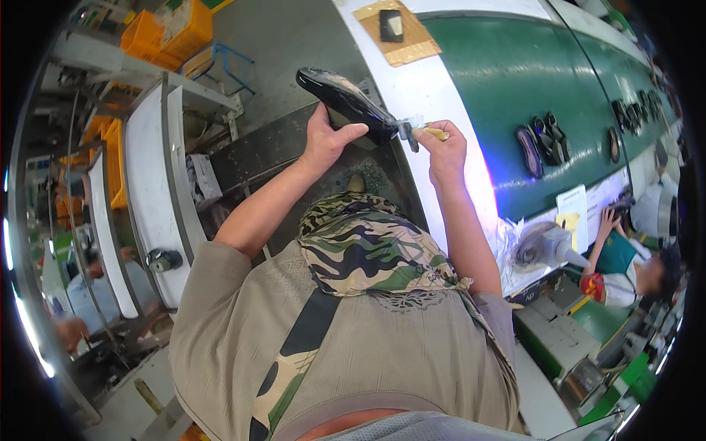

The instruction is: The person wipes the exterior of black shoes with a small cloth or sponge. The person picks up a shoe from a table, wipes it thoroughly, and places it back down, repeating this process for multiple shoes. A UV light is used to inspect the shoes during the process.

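My left hand (pixel 327 141) is closed around a glossy black shoe (pixel 346 97), held up off the bench with its toe toward the far left. The sole side is partly turned up. At the shoe's heel end, my right hand (pixel 446 153) pinches a small tool with a yellowish handle (pixel 437 134). Its pale, greyish end meets the heel area; whether it is a brush I cannot make out. Both hands are beside the white bench edge (pixel 423 95).
Right of the bench runs a green conveyor belt (pixel 471 81) carrying several dark shoes (pixel 548 143). Cardboard (pixel 404 51) lies on the far bench end. A funnel-shaped container (pixel 548 246) stands near a co-worker (pixel 625 264). White shelves (pixel 151 198) and orange crates (pixel 187 33) are at left.
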A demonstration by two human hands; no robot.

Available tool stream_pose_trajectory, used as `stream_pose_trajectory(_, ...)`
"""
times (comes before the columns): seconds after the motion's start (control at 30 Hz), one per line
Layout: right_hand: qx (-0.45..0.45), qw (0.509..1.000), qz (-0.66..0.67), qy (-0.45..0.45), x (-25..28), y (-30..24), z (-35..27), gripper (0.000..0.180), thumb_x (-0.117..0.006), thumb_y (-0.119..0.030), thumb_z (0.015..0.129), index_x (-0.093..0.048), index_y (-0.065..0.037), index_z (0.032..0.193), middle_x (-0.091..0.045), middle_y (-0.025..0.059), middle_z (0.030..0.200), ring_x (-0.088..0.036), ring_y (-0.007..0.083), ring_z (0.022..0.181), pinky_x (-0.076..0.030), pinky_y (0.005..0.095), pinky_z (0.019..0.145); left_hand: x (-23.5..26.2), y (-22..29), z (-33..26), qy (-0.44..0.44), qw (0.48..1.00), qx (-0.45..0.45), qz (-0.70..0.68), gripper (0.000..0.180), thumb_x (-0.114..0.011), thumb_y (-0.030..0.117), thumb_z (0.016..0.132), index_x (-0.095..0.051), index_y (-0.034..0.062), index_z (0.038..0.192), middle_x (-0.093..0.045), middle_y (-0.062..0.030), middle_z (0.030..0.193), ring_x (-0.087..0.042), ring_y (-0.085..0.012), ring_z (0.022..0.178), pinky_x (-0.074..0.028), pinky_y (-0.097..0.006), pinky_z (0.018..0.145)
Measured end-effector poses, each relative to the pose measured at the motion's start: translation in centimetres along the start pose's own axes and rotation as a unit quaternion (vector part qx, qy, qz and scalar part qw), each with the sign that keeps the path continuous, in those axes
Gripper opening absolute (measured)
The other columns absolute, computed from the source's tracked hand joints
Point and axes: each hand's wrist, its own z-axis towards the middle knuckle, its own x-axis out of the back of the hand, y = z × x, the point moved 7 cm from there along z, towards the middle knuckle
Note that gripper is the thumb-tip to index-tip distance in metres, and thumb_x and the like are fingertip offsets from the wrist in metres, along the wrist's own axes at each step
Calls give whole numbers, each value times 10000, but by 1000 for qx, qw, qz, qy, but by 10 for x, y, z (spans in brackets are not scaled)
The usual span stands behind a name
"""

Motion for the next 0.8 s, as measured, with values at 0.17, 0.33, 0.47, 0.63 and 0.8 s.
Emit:
stream_pose_trajectory(0.17,-41,998,-8,-56,-56,7,2,181,-740,11,767,-591,-28,862,-633,46,776,-563,98,646,-434,227,593,33,23,-17,94,979,-105,150,654,-813,154,707,-494,-6,1256,-615,-116,1149,-579,-196,1088,-440,-322,976)
stream_pose_trajectory(0.33,-80,990,29,-111,-104,19,13,187,-724,49,778,-565,3,864,-621,78,745,-585,145,595,-508,266,562,71,46,-34,142,953,-101,248,680,-839,270,667,-532,-35,1192,-671,-180,1053,-655,-279,1010,-486,-351,903)
stream_pose_trajectory(0.47,-81,987,55,-129,-110,17,21,188,-723,20,800,-558,-9,885,-624,69,761,-550,115,589,-481,239,556,142,92,-53,240,936,-113,230,678,-838,260,653,-547,-60,1175,-642,-161,1089,-598,-219,1029,-458,-350,938)
stream_pose_trajectory(0.63,-108,982,70,-139,-66,37,25,192,-719,14,809,-555,-41,894,-617,61,760,-555,117,595,-455,235,541,312,153,-104,406,863,30,300,672,-842,367,664,-575,-81,1087,-665,-169,956,-675,-212,788,-564,-333,633)
stream_pose_trajectory(0.8,-125,990,53,-44,19,49,17,203,-729,4,795,-564,-44,901,-617,52,765,-599,133,635,-405,223,508,457,193,-195,499,707,222,449,462,-775,460,707,-679,14,781,-626,-69,619,-613,-187,507,-476,-308,446)
